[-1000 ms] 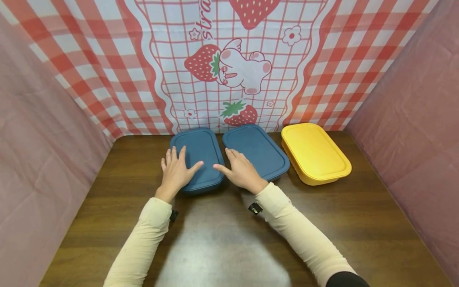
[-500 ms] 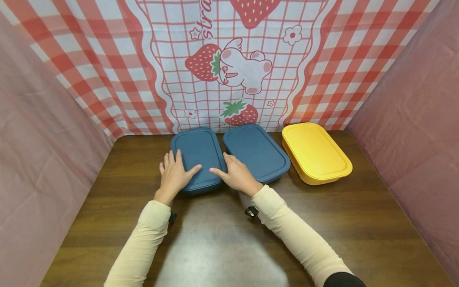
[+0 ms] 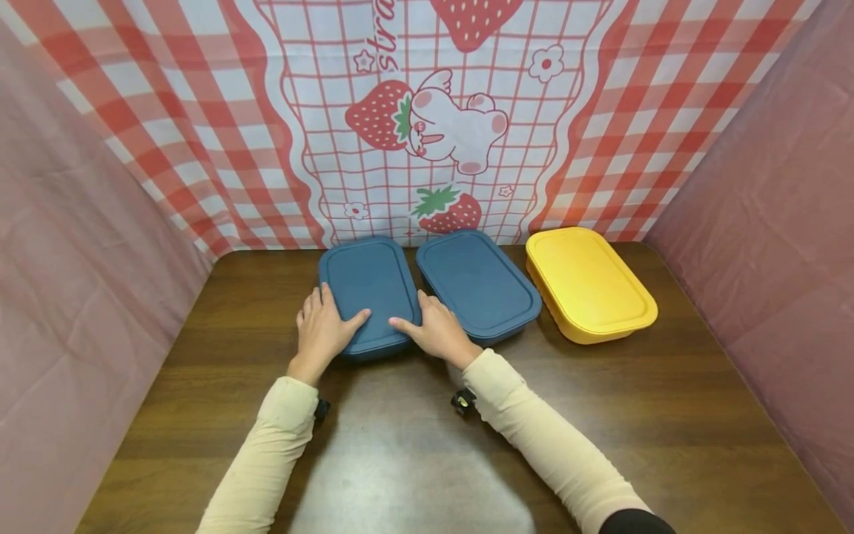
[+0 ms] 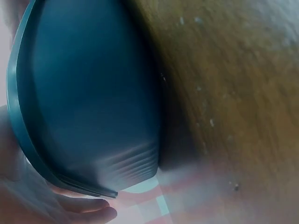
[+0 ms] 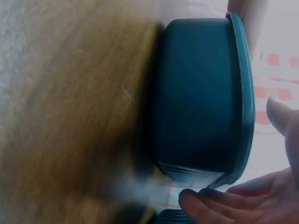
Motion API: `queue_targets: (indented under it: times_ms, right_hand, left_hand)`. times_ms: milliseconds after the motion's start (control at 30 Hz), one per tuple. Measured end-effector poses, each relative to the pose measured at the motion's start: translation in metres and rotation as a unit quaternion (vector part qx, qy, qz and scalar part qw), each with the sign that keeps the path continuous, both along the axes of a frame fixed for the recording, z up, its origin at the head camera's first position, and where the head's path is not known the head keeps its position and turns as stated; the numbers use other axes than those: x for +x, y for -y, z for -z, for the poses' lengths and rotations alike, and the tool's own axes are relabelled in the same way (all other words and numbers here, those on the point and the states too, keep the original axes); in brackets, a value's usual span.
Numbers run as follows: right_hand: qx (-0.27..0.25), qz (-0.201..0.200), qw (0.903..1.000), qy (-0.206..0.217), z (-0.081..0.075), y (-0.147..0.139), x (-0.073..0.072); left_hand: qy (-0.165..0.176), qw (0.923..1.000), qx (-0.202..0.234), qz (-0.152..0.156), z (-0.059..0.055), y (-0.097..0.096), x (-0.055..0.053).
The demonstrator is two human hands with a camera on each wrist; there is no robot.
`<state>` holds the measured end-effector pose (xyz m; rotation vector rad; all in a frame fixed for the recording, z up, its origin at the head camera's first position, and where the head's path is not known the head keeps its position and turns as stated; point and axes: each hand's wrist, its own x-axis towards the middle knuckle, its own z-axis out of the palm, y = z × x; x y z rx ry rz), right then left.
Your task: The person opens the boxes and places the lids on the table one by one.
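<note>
At mid-frame, left hand and right hand flank the leftmost blue box, fingers extended, unclenched! Centre-right, the yellow box sits lidded.

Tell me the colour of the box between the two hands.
The box is dark blue; it shows best in the head view.

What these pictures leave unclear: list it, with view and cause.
Insides of the left blue box, right blue box and yellow box: head view, hidden by shut lids.
Full printed word: head view, cut off by the top edge.
Rest of the left hand: left wrist view, cut off by the left edge.
Grain of the table: right wrist view, blurred.
</note>
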<state>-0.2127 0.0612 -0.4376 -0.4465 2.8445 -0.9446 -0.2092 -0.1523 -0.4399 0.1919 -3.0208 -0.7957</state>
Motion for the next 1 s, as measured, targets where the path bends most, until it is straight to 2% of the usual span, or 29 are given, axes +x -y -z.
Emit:
queue_targets:
  times_ms: [400,700,1000]
  right_hand:
    - [-0.022,0.037,0.9987,-0.026,0.010,0.004,-0.004]
    - [-0.044,0.063,0.9969,-0.015,0.018,0.005,-0.008]
    - [-0.063,0.073,0.9953,-0.007,0.019,0.008,-0.009]
  left_hand:
    - [0.006,0.9997,0.015,-0.018,0.004,0.001,0.001]
    - [0.003,0.9990,0.041,-0.019,0.004,0.005,0.002]
    - [-0.007,0.9971,0.073,-0.023,0.007,0.009,0.001]
